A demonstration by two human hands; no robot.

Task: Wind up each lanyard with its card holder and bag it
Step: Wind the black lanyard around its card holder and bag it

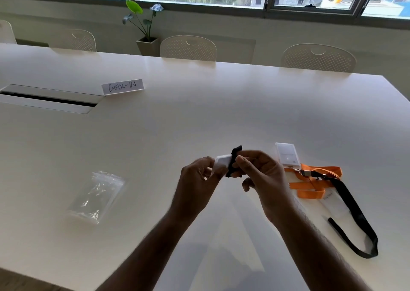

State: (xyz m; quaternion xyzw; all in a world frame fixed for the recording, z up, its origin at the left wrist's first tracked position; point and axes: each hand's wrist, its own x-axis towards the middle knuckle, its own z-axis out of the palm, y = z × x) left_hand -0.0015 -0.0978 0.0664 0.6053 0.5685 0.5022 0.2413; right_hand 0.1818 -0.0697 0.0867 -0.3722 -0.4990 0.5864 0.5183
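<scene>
Above the white table [199, 113], my left hand [197, 180] grips a white card holder [223, 161]. A black lanyard [234, 160] is wound around that holder, and my right hand [261, 175] pinches the black band against it. To the left on the table lie clear plastic bags [97, 195] in a small stack. To the right lie an orange lanyard [312, 183] clipped to a second card holder [287, 154], and a loose black lanyard [352, 208] crossing a third card holder [335, 204].
A folded paper sign reading CHECK-IN [122, 86] stands at the far left of centre, beside a cable hatch [47, 99] set into the table. White chairs [188, 48] line the far side, with a potted plant [146, 29] below the windows.
</scene>
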